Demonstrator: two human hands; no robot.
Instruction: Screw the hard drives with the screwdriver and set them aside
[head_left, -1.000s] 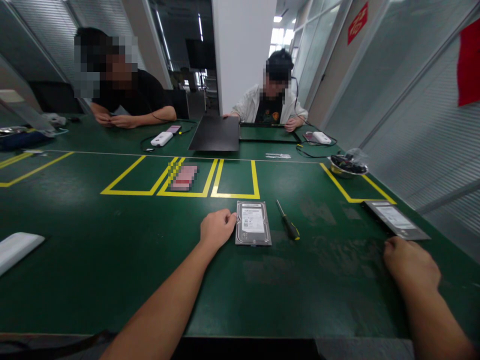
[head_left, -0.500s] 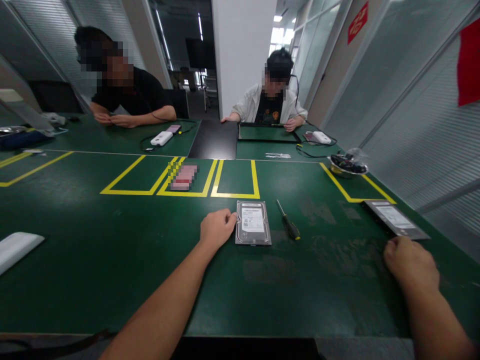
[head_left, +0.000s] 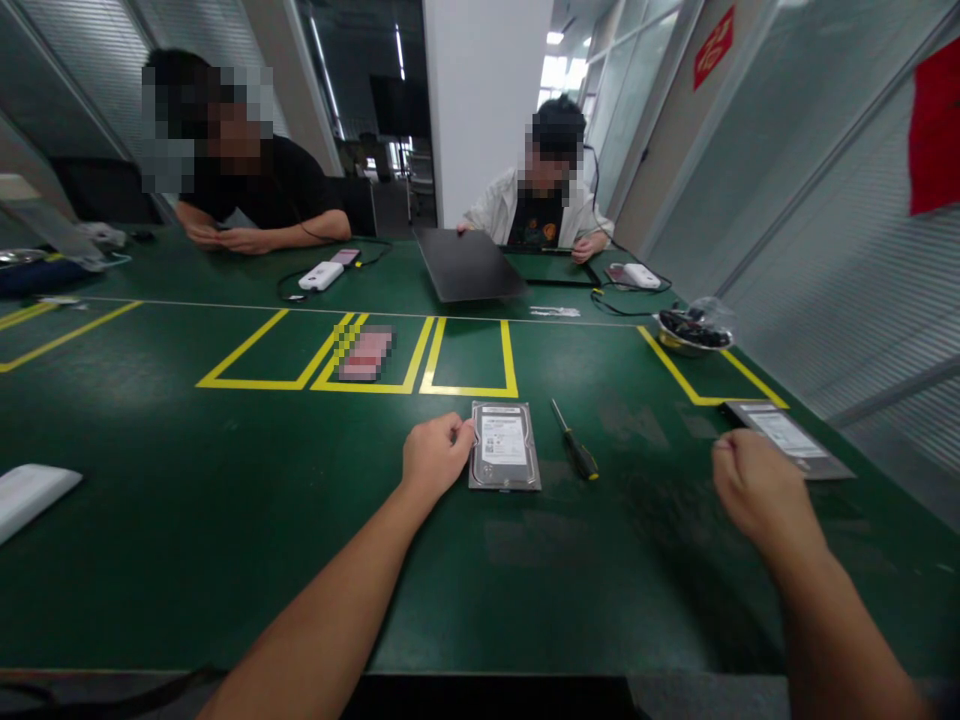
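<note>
A silver hard drive [head_left: 504, 448] with a white label lies flat on the green table, label up. My left hand [head_left: 437, 453] is closed against its left edge, with thumb and fingertips on the drive. Just right of the drive is a screwdriver [head_left: 576, 442] with a black and yellow handle, its tip pointing away from me. My right hand [head_left: 766, 492] is curled closed over the table at the right; what it holds, if anything, is hidden. Behind it lies a second hard drive [head_left: 787, 438], partly covered by that hand.
Yellow tape [head_left: 471, 391] marks several boxes on the table [head_left: 262, 540]. In one lies a pink blurred item [head_left: 366, 354]. A metal bowl [head_left: 694, 335] of dark parts stands at the right. Across the table, one person [head_left: 559, 205] handles a dark panel [head_left: 469, 268]; another person [head_left: 277, 195] sits left.
My right hand has moved left, away from the second drive's near edge. My left hand keeps its place. The person opposite has lifted and tilted the dark panel rightward.
</note>
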